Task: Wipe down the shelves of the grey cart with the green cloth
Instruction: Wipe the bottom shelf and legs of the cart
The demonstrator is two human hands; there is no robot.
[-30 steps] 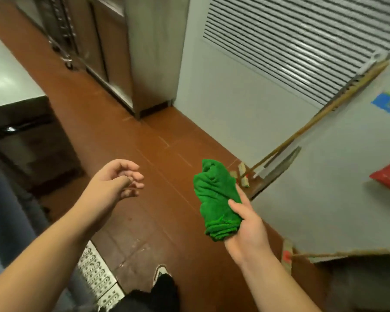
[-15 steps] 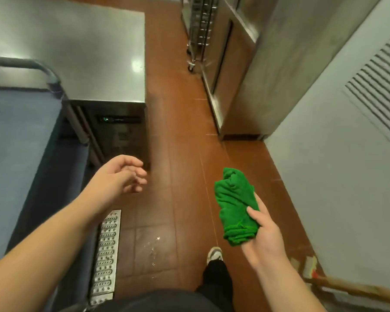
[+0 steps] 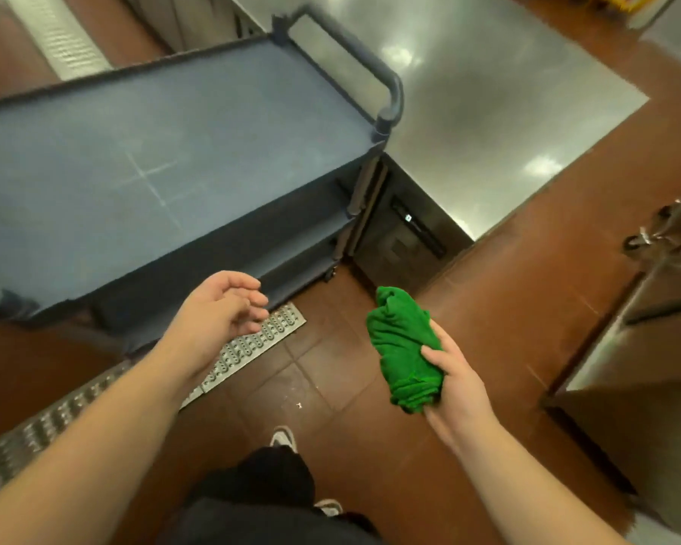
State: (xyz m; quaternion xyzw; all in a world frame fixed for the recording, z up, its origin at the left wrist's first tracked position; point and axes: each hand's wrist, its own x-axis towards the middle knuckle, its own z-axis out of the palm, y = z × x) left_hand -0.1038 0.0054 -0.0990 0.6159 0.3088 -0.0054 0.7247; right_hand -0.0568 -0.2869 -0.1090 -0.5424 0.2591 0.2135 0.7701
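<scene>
Green terry cloth (image 3: 403, 350), bunched into a loose wad, is sitting in the right hand (image 3: 455, 381), held over the floor and well apart from the cart. Fingers (image 3: 433, 352) of that hand are curling round the lower half of the wad, thumb pressing on its near face; the top of the cloth is sticking up free above the grip. Left hand (image 3: 217, 308) is hanging in the air, fingers loosely curled, holding nothing, just in front of the cart's near edge and not touching it.

Grey plastic three-shelf cart (image 3: 142, 163) is standing to the left, its flat top shelf showing faint pale scratch marks crossing near the middle. A rounded grey push handle (image 3: 370, 61) is rising at its far right end. Two lower shelves are showing in shadow beneath the top one.

Stainless steel counter (image 3: 500, 100) is standing just beyond the handle end, reflecting ceiling lights. A perforated metal drain grate (image 3: 252, 348) is running along the red-brown tiled floor (image 3: 488, 308) under the left forearm. One white shoe (image 3: 284, 438) is showing below, between the arms.
</scene>
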